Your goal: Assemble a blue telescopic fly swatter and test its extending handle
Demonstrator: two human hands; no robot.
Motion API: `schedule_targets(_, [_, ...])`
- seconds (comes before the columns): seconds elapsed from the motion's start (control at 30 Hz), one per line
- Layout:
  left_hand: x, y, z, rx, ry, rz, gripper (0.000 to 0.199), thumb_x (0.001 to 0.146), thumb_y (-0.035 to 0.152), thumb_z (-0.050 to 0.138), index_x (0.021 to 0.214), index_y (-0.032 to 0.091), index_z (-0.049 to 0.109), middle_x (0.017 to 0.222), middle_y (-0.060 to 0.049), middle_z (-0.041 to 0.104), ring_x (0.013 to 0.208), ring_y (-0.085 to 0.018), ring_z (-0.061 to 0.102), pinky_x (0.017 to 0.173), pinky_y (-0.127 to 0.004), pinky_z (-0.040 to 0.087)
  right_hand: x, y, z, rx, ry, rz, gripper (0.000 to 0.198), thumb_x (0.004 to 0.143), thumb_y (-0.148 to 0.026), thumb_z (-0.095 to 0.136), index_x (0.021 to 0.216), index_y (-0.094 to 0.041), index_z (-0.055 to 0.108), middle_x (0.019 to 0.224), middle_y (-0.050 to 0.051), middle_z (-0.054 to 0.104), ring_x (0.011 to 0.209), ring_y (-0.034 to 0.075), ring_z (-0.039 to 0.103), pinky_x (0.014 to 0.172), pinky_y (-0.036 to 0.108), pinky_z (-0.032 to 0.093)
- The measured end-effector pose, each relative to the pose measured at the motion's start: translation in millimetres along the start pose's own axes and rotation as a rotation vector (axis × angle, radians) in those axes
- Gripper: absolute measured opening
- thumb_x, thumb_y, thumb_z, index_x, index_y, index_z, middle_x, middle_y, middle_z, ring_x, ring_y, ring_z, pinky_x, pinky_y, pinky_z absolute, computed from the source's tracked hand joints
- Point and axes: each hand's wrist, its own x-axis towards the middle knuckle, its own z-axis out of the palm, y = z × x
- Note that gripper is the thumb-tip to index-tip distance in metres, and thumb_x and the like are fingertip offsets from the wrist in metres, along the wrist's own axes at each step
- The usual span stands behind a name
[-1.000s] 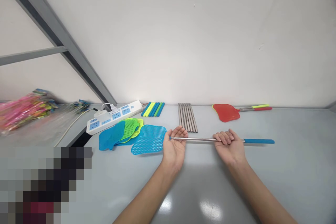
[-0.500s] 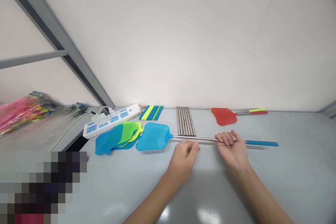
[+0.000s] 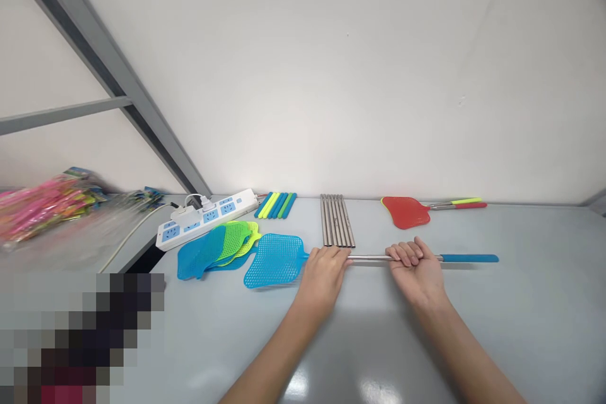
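Note:
A blue fly swatter with a perforated head, a metal rod and a blue grip lies crosswise before me, held in both hands. My left hand is closed around the rod near the head and hides that part of it. Palm up, my right hand has its fingers wrapped round the rod just left of the blue grip. Beyond my left hand, several metal rods lie side by side. Loose blue, green and yellow swatter heads overlap to the left of the swatter.
A white power strip with plugs stands at the back left. Beside it lie several coloured grips. Red and yellow swatters rest by the wall at the right. Bagged pink items are at the far left, near a grey metal frame.
My left hand, raised beside the rod before, has closed on it near the head. The swatter's head has tipped and sits slightly lower. My right hand keeps its grip.

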Motion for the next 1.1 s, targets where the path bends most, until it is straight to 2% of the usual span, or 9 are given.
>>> schedule_targets(0.1, [0.2, 2.0, -0.8, 0.050, -0.015, 0.046, 0.017, 0.079, 0.027, 0.043, 0.082, 0.024, 0.060, 0.067, -0.004, 0.057, 0.064, -0.017, 0.051, 0.061, -0.026, 0.032, -2.1, 0.9, 2.1, 0.038, 0.000, 0.000, 0.033, 0.078, -0.016, 0.039, 0.051, -0.018, 0.020, 0.042, -0.008, 0.016, 0.035, 0.007, 0.020, 0.037, 0.021, 0.027])
schedule_targets(0.23, [-0.6, 5.7, -1.1, -0.036, -0.018, 0.071, 0.016, 0.078, 0.025, 0.045, 0.075, 0.023, 0.060, 0.062, -0.003, 0.055, 0.059, -0.016, 0.049, 0.057, -0.024, 0.031, -4.0, 3.2, -0.9, 0.030, -0.030, -0.057, 0.035, 0.076, -0.014, 0.041, 0.051, -0.018, 0.017, 0.042, -0.008, 0.013, 0.035, 0.006, 0.018, 0.035, 0.020, 0.025])
schedule_targets(0.4, [-5.0, 13.0, 0.9, -0.222, -0.002, -0.061, 0.013, 0.075, 0.026, 0.049, 0.067, 0.023, 0.060, 0.059, -0.003, 0.053, 0.056, -0.015, 0.046, 0.056, -0.023, 0.030, -4.1, 5.7, -8.4, 0.009, -0.072, -0.124, 0.038, 0.077, -0.017, 0.042, 0.051, -0.019, 0.013, 0.042, -0.008, 0.011, 0.034, 0.006, 0.014, 0.033, 0.020, 0.021])
schedule_targets(0.6, [-10.9, 20.2, 7.5, -0.315, -0.025, -0.188, 0.015, 0.075, 0.026, 0.049, 0.064, 0.023, 0.059, 0.059, -0.002, 0.051, 0.054, -0.015, 0.041, 0.053, -0.024, 0.023, -8.0, 6.0, -5.4, -0.026, -0.127, -0.159, 0.042, 0.077, -0.020, 0.045, 0.051, -0.018, 0.012, 0.040, -0.009, 0.010, 0.034, 0.006, 0.013, 0.033, 0.020, 0.019])
schedule_targets(0.9, [-11.5, 23.8, 9.4, -0.109, 0.004, -0.122, 0.018, 0.075, 0.021, 0.047, 0.059, 0.022, 0.056, 0.053, -0.002, 0.049, 0.049, -0.014, 0.039, 0.050, -0.025, 0.020, -12.2, 21.1, -6.9, 0.014, -0.105, -0.109, 0.043, 0.077, -0.019, 0.044, 0.051, -0.018, 0.009, 0.038, -0.009, 0.012, 0.033, 0.006, 0.012, 0.033, 0.020, 0.018])
schedule_targets(1.1, [-13.2, 25.9, 10.7, -0.277, 0.048, -0.210, 0.017, 0.072, 0.022, 0.050, 0.058, 0.022, 0.059, 0.052, -0.002, 0.050, 0.051, -0.014, 0.042, 0.052, -0.025, 0.024, -15.6, 28.5, -7.0, -0.069, -0.095, -0.112, 0.044, 0.078, -0.022, 0.044, 0.050, -0.018, 0.010, 0.038, -0.009, 0.013, 0.033, 0.006, 0.012, 0.033, 0.020, 0.019])
